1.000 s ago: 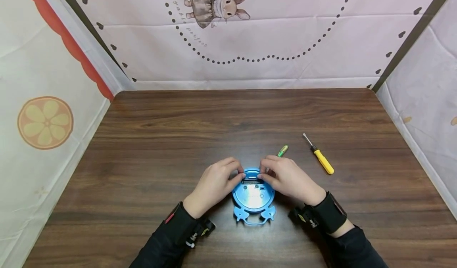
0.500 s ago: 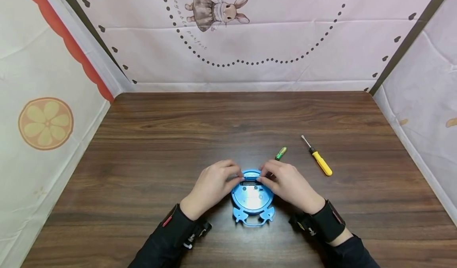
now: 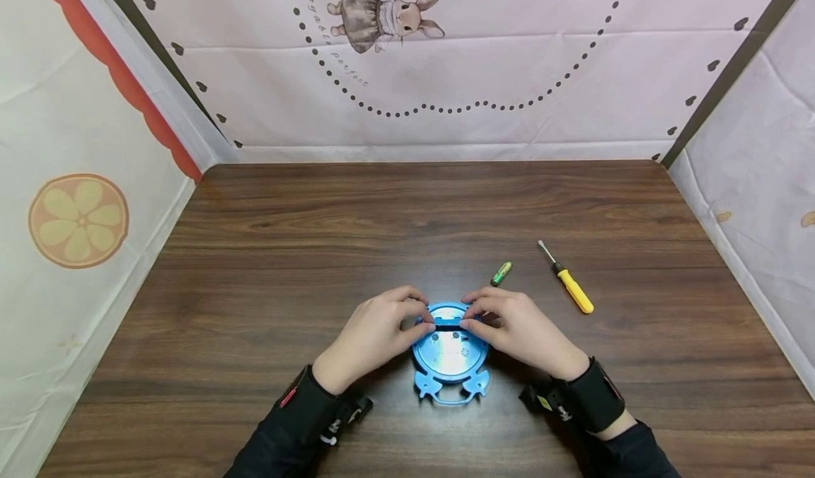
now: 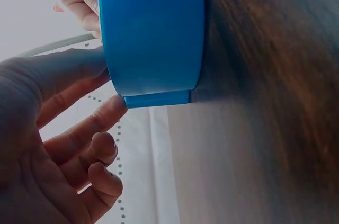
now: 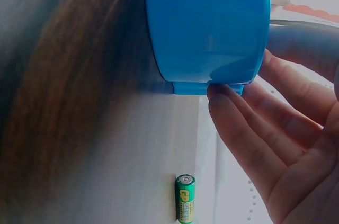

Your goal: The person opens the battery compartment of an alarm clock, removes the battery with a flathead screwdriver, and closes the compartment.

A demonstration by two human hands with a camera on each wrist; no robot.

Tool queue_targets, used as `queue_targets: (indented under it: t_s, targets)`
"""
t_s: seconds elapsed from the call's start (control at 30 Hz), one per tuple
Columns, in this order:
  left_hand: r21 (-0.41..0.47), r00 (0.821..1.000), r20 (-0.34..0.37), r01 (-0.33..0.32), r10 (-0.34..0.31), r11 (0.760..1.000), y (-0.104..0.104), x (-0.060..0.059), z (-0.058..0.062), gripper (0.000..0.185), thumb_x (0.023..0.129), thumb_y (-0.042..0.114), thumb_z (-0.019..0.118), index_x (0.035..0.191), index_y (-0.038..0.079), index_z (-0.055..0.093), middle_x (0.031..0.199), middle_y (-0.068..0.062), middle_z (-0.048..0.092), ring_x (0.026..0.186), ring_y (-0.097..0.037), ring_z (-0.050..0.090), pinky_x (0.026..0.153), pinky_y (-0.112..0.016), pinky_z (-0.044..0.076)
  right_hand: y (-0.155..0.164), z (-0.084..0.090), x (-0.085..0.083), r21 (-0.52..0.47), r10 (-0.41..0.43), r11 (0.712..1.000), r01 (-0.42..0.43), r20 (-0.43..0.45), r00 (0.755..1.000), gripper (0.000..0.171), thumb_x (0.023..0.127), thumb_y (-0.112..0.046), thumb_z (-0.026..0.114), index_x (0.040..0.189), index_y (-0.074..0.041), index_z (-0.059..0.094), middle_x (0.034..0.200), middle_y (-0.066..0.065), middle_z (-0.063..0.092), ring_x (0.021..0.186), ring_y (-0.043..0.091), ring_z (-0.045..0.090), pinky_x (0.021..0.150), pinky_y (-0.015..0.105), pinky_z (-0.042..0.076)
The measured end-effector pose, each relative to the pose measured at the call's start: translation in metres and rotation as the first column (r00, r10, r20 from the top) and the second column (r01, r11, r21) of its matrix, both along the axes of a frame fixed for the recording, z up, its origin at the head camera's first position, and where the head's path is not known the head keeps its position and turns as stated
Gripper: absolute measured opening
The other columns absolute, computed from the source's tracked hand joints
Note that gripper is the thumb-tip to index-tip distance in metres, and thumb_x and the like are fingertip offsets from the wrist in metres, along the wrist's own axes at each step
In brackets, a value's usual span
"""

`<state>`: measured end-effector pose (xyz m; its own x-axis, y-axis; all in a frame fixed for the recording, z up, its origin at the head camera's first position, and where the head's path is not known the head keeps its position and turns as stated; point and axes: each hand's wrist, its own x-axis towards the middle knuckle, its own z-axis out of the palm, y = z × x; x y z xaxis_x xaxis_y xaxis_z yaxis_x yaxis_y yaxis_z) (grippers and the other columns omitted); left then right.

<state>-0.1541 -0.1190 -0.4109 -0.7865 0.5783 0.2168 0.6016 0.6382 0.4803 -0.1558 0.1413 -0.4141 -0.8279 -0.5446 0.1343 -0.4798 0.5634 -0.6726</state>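
Note:
A blue round device (image 3: pixel 449 354) with two small feet lies back-up on the wooden table (image 3: pixel 407 209), near the front middle. My left hand (image 3: pixel 376 329) holds its upper left edge, thumb on the back and fingers against the rim. My right hand (image 3: pixel 516 326) holds the upper right edge the same way. In the left wrist view the device's blue side wall (image 4: pixel 153 28) fills the top, and my left fingertips (image 4: pixel 114 105) touch a small tab at its edge. In the right wrist view my right fingertips (image 5: pixel 222 94) touch that tab on the blue wall (image 5: pixel 206 23).
A green battery (image 3: pixel 501 274) lies just beyond my right hand, also visible as the battery (image 5: pixel 185 198) in the right wrist view. A yellow-handled screwdriver (image 3: pixel 573 290) lies further right. Fabric walls close in the table on three sides.
Both thumbs have slid a little lower and inward on the device's back. The device, battery and screwdriver stay where they were.

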Motion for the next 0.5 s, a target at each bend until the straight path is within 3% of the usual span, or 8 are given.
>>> queue_targets:
  t_s: [0.27, 0.5]
  targets:
    - [0.010, 0.999, 0.052, 0.004, -0.005, 1.000, -0.0019, -0.0010, 0.0014, 0.004, 0.093, 0.025, 0.076, 0.095, 0.023, 0.078, 0.114, 0.003, 0.065, 0.092, -0.010, 0.064, 0.073, -0.028, 0.052, 0.0002, -0.0030, 0.0001, -0.043, -0.010, 0.999, 0.012, 0.043, 0.999, 0.003, 0.095, -0.019, 0.073, 0.097, -0.021, 0.074, 0.121, 0.001, 0.066, 0.091, 0.007, 0.064, 0.071, 0.026, 0.052]
    - [0.044, 0.994, 0.106, -0.011, 0.006, 0.999, -0.0008, -0.0008, 0.0014, 0.004, 0.090, 0.020, 0.079, 0.093, 0.021, 0.078, 0.114, 0.001, 0.064, 0.093, -0.013, 0.064, 0.075, -0.030, 0.051, 0.0006, -0.0071, 0.0015, -0.085, -0.015, 0.996, 0.027, 0.141, 0.990, 0.006, 0.096, -0.016, 0.072, 0.100, -0.019, 0.074, 0.123, 0.002, 0.063, 0.100, 0.014, 0.063, 0.082, 0.033, 0.054]
